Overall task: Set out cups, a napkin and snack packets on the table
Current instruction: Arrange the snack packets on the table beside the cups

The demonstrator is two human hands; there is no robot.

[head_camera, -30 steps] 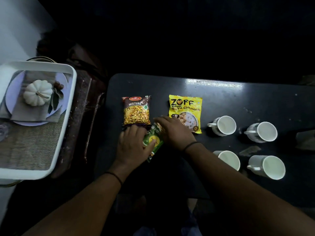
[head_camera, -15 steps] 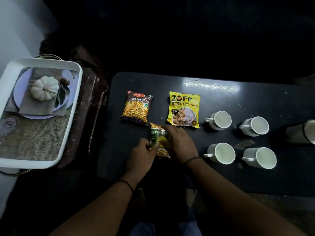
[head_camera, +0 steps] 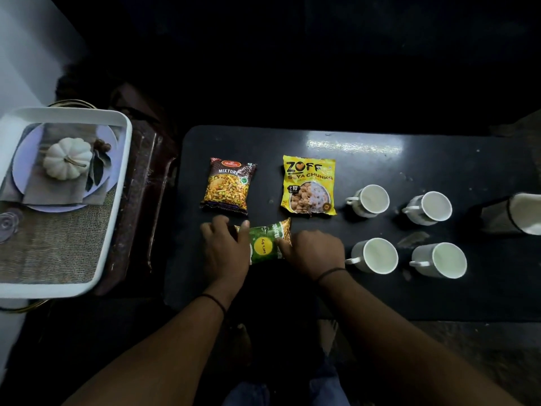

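Observation:
A green snack packet (head_camera: 265,243) lies crosswise on the black table (head_camera: 366,297), near its front edge. My left hand (head_camera: 227,250) grips its left end and my right hand (head_camera: 313,253) grips its right end. Behind it lie a brown "Mixture" packet (head_camera: 228,187) and a yellow "Zoff Soya Chunks" packet (head_camera: 309,186), side by side. To the right stand several white cups in two rows, among them one at back left (head_camera: 370,200) and one at front right (head_camera: 442,260). A white object with a dark rim (head_camera: 524,213) lies at the right edge.
A white tray (head_camera: 115,200) sits on a brown stand to the left of the table. It holds burlap, a plate, a grey napkin (head_camera: 52,191) and a small white pumpkin (head_camera: 68,158). The far side of the room is dark.
Both hands have turned the green packet from tilted and then upright to lying crosswise, and shifted it slightly left below the Mixture packet. The view has moved a little.

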